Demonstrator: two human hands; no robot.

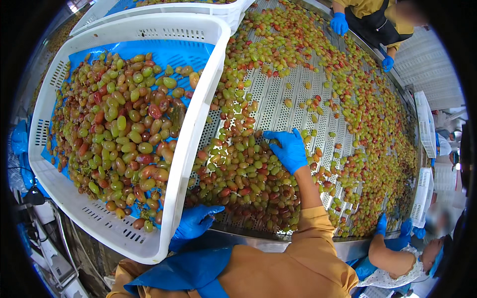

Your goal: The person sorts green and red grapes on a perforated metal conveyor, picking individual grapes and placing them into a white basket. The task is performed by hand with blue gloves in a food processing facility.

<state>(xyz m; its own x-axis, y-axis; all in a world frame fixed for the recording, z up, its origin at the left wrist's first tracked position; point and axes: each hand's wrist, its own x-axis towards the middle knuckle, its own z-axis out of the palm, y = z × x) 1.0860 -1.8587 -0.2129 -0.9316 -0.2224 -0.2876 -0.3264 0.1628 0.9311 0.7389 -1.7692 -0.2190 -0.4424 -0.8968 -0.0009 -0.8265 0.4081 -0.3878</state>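
Observation:
Loose red and green grapes (pixel 257 167) lie heaped on a perforated metal conveyor (pixel 268 100) in front of me. Over this heap my right hand (pixel 288 149), in a blue glove, touches grapes at its right edge with fingers spread; whether it holds one I cannot tell. My left hand (pixel 197 220), gloved in blue too, is beside the lower right corner of a white plastic crate (pixel 203 100), its thumb and fingers apart and partly hidden by the crate. Inside the crate, more grapes (pixel 123 126) and bits of stem rest on a blue plastic liner (pixel 167 52).
Another white crate (pixel 156 9) stands behind the near one. Across the conveyor, a co-worker's blue-gloved hands (pixel 339 24) are near its far rim. To the right, another co-worker (pixel 395 257) reaches to the grapes. White crates (pixel 425 124) stand beyond the conveyor's right end.

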